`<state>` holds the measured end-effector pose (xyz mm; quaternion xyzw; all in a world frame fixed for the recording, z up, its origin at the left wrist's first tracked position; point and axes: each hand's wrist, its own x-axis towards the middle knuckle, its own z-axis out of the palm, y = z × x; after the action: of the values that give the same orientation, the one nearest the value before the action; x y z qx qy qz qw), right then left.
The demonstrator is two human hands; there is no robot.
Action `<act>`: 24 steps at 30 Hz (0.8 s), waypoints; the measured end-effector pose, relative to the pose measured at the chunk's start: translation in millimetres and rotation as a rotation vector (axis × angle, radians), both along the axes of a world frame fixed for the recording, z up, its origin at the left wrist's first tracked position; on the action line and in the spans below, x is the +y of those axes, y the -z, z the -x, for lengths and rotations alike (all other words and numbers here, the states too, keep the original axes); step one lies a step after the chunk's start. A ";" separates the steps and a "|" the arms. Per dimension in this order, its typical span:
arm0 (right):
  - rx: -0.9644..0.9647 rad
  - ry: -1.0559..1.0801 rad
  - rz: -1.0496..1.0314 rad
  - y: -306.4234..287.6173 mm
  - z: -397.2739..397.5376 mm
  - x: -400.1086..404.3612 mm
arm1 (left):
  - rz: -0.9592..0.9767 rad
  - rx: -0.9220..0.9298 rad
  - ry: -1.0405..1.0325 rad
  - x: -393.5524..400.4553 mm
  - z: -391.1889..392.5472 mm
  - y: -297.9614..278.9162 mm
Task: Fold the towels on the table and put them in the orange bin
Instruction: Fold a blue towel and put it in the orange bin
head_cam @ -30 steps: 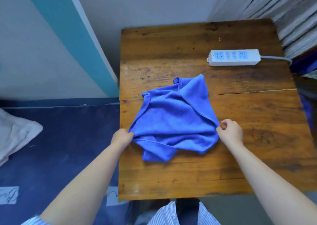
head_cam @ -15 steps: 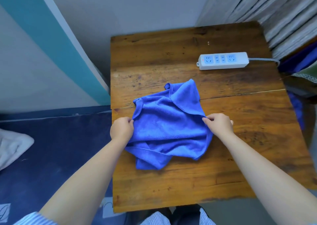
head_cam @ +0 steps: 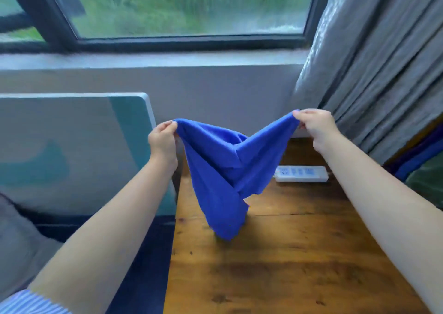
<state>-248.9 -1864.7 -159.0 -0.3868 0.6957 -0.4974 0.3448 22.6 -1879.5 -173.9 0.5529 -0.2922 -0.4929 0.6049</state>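
Item: blue towel (head_cam: 223, 170), one piece. Location: held in the air above the wooden surface (head_cam: 287, 261), its lowest point hanging close to the wood; contact there cannot be told.

Holders: left hand (head_cam: 161, 141), fingers pinching one upper corner; right hand (head_cam: 314, 125), fingers pinching the other. The top edge sags between them, and the cloth hangs twisted, bunched into a point.

Also present: white power strip (head_cam: 302, 173) at the far side of the surface; grey curtain (head_cam: 374, 74) to the right; window (head_cam: 187, 9) beyond. Orange bin: not in view.

Step in hand, by judgement: opening the towel out ahead of the first fold.

Next move calls for: spreading the corners apart until the cloth hangs flat, then laying it square on the surface.
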 end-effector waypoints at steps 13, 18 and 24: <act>0.965 -0.119 -0.298 -55.4 19.7 -4.0 | -0.258 -0.568 -0.185 15.3 -32.3 -24.1; 1.080 -0.356 -0.812 27.4 12.7 34.1 | -0.504 -0.961 0.106 45.5 -40.4 34.7; 0.942 -0.764 -1.089 138.8 -1.9 103.2 | -0.826 -1.348 0.897 105.2 -37.1 114.0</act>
<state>-246.9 -1761.6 -297.8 -0.5440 0.7322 0.2775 0.3015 59.7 -1774.2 -287.9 0.7314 -0.5720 -0.3195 -0.1892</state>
